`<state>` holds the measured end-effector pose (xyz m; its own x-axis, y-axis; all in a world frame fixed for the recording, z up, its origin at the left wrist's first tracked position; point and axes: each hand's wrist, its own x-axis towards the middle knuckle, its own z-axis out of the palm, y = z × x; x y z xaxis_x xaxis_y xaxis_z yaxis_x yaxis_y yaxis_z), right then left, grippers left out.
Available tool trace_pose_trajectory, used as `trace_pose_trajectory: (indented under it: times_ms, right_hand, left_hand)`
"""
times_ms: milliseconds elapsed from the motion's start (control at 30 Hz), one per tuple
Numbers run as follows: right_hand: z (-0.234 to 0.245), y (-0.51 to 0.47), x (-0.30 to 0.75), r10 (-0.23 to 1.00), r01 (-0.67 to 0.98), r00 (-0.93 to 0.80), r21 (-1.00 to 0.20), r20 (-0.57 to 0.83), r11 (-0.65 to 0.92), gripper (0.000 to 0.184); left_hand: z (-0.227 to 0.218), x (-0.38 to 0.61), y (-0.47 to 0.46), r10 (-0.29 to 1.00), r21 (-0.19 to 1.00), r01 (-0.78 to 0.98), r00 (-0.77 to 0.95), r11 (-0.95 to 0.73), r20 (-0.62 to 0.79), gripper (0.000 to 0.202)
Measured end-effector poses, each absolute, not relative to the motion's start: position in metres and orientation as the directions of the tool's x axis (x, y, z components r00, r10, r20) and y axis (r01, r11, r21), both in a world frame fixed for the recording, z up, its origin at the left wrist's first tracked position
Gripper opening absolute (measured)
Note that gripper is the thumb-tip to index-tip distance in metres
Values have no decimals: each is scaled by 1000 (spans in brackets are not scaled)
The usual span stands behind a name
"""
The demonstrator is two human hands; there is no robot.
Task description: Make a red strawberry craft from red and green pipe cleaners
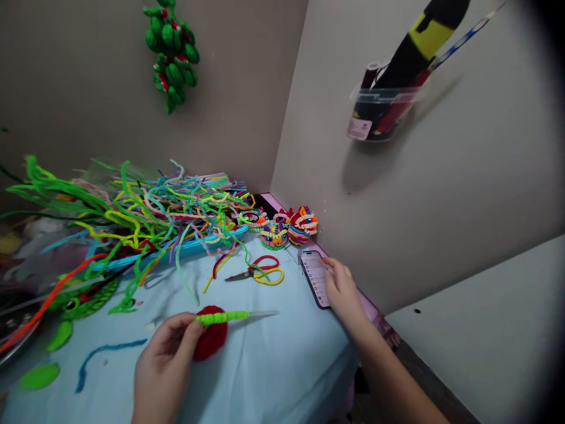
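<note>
My left hand [165,359] pinches one end of a thin rod [262,313] wound with a bright green pipe cleaner coil [225,317]. Behind the coil, partly covered by it and my fingers, is a dark red fuzzy round piece [212,343]. At the table's right side, my right hand [344,290] has its fingers curled at the right edge of a smartphone [315,280], whose screen is lit. Scissors [260,274] with one red and one yellow handle lie between the hands, farther back. A blue pipe cleaner [106,348] rests left of my left hand.
A blue tray [189,249] overflows with colourful pipe cleaners [150,206] at the back left. Several multicoloured fuzzy pieces [291,228] sit near the corner. Green pieces [40,376] lie at left. A clear cup of tools [384,112] hangs on the right wall [424,200].
</note>
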<state>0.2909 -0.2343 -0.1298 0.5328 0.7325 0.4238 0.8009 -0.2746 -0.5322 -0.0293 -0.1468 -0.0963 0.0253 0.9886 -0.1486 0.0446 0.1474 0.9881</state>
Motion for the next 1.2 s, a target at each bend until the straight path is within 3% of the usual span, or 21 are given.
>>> trace_pose_trajectory:
  times_ms: [100,200,267,533,733,933,1067,1200]
  right_hand:
    - [-115,-226,246,799,805,425,-581,426,-119,27]
    - [-100,-213,193,908,815,92,-555,409,167,34]
    - [-93,-203,165,925,805,-55,-531,376,264,40]
    - [-106,-183,134,940,848,-107,-464,325,257,19]
    - [-110,-184,134,939,828,-116,-490,324,271,16]
    - [-108,-183,134,941,740,-123,-603,314,298,27]
    - [-109,-182,135,936,721,-197,-604,291,340,22]
    - [-111,-182,136,937,742,-210,-579,279,339,17]
  left_hand:
    - [-96,-28,-148,990,990,61,53,128,-132,34]
    - [-96,-28,-149,988,990,78,91,117,-123,34]
    - [-98,-29,-149,990,991,71,85,110,-116,34]
    - [-105,-38,-141,993,995,-29,-58,100,-102,33]
    - [-104,-33,-141,986,986,-10,24,165,-164,49]
    - [-109,-37,-137,990,991,22,59,129,-130,40]
    - [-111,-36,-139,978,996,19,188,83,-85,37]
    - [-111,-36,-144,980,999,48,198,16,-25,37]
